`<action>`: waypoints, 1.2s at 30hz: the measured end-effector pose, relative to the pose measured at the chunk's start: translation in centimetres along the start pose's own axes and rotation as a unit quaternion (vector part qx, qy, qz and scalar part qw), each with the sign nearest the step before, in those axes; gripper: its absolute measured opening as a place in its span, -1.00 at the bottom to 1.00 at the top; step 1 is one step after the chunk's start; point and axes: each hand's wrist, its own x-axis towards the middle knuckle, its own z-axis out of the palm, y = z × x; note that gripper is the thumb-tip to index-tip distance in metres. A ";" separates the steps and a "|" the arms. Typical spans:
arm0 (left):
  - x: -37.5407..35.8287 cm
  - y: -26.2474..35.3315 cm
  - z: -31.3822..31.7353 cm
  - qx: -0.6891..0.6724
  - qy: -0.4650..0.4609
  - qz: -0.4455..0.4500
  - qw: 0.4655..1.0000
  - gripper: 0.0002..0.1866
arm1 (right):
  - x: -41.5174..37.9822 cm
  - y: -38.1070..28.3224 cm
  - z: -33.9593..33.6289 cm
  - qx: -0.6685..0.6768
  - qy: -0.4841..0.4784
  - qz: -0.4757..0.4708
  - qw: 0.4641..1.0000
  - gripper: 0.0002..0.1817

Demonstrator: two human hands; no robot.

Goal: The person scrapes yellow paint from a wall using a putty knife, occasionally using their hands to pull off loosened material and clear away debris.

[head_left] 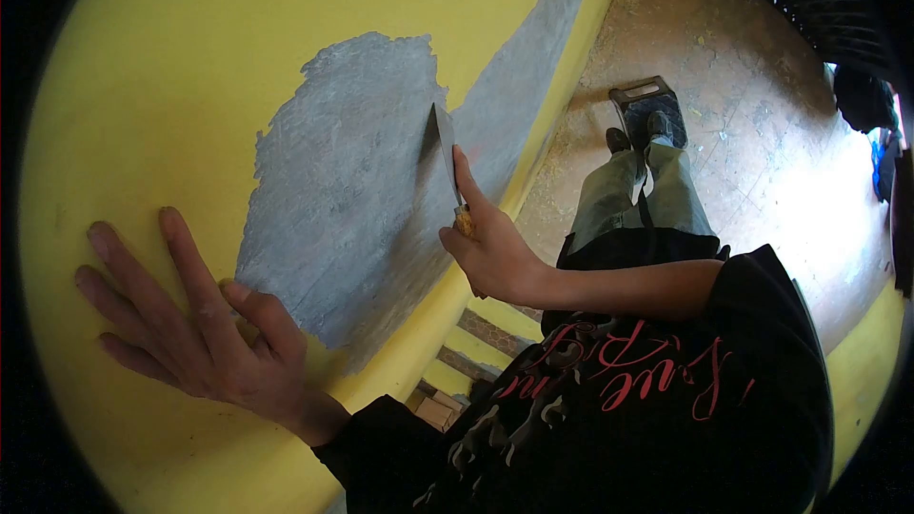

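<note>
My right hand (495,247) is closed round the handle of a scraper (445,148), its index finger stretched along the metal blade. The blade's tip lies at the upper right edge of a bare grey patch (333,171), close to a strip of yellow coating. My left hand (205,333) rests with spread fingers on the yellow surface (152,114), its thumb beside the patch's lower left edge. Nothing is held in it. The patch has a ragged outline and joins a grey band running to the upper right.
A rounded yellow rim (419,362) borders the surface. Below it are yellow slats (505,319) and a cardboard box (438,411). My feet are by a black step stool (671,109) on the tiled floor (743,67), strewn with flakes. A dark crate (828,0) stands upper right.
</note>
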 end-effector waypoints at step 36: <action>-0.2 0.2 -0.9 0.054 -0.026 0.000 0.998 -0.51 | -0.2 1.1 -0.3 0.010 0.016 0.013 1.000 -0.06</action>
